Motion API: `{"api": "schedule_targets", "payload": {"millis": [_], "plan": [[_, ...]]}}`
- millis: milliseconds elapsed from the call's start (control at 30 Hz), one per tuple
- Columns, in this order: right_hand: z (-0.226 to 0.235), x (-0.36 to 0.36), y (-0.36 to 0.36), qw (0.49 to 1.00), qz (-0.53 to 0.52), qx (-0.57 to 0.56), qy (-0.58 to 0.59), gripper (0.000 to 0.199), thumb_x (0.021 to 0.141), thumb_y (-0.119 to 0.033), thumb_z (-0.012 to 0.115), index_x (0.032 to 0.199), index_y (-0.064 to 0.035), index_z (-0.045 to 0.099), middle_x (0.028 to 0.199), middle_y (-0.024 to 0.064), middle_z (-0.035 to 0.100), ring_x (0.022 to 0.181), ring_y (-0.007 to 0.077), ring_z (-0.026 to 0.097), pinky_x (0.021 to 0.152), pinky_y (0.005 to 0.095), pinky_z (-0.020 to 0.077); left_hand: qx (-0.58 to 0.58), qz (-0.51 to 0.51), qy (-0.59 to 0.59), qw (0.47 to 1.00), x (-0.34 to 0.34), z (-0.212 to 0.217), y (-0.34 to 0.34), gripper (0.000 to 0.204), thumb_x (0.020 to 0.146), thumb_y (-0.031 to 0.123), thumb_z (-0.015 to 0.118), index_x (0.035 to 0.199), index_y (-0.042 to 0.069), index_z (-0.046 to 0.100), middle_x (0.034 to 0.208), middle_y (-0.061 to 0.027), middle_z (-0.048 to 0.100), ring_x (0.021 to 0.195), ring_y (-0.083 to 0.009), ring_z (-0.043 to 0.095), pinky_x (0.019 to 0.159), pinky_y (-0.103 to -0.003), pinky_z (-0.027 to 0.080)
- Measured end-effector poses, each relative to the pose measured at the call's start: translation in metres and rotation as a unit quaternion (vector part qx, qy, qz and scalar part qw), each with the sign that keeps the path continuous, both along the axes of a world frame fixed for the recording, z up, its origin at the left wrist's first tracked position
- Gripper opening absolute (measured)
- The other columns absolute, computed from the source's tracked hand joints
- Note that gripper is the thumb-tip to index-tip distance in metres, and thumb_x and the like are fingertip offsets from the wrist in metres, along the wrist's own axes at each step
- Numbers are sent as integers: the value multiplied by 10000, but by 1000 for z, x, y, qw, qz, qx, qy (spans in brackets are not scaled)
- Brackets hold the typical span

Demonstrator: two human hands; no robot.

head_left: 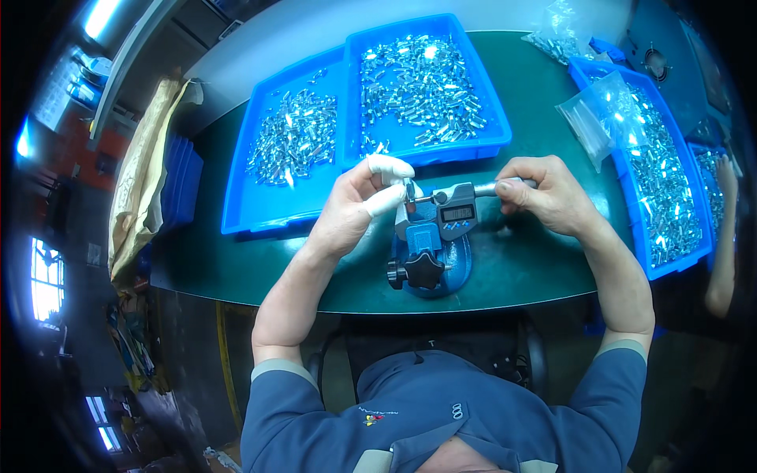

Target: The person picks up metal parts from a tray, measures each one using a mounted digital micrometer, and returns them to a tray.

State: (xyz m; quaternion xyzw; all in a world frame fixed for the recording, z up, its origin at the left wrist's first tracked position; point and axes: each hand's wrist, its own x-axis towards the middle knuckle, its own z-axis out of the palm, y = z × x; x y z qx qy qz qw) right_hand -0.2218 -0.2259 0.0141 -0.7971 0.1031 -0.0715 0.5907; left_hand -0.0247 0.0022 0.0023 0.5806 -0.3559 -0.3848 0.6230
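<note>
A digital micrometer [456, 213] with a small grey display is clamped in a blue stand [453, 272] near the table's front edge. A black star-shaped knob [424, 270] sits on the stand's front. My left hand [359, 197], with white covers on thumb and forefinger, is closed in a pinch at the micrometer's jaws. A small metal part [410, 193] shows between those fingertips, its shape mostly hidden. With thumb and fingers, my right hand [544, 193] grips the micrometer's thimble [486, 189] at the right end.
Beyond my hands, two blue trays [500, 142] [236, 213] hold many small shiny metal parts. On the right stands another blue tray [643, 244] of parts, a clear plastic bag [595, 118] over its edge. Another person's arm [724, 252] reaches in at far right. Stacked blue bins [183, 177] stand left.
</note>
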Motion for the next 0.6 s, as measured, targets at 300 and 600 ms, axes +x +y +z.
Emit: {"api": "schedule_targets", "payload": {"millis": [300, 600], "plan": [[1, 0, -2, 1000, -3, -26, -2, 305, 945, -304, 678, 941, -6, 743, 695, 48, 670, 672, 104, 623, 625, 259, 474, 1, 1, -14, 1000, 0, 0, 0, 206, 939, 52, 641, 1144, 62, 620, 951, -90, 691, 828, -154, 678, 668, -273, 555], [1, 0, 0, 1000, -2, 1, -1, 308, 946, -294, 662, 908, 9, 704, 708, 52, 674, 674, 117, 634, 642, 262, 476, 28, 1, -22, 999, -1, 1, 0, 241, 941, 83, 652, 1178, 39, 645, 954, -91, 697, 829, -147, 672, 752, -287, 549]]}}
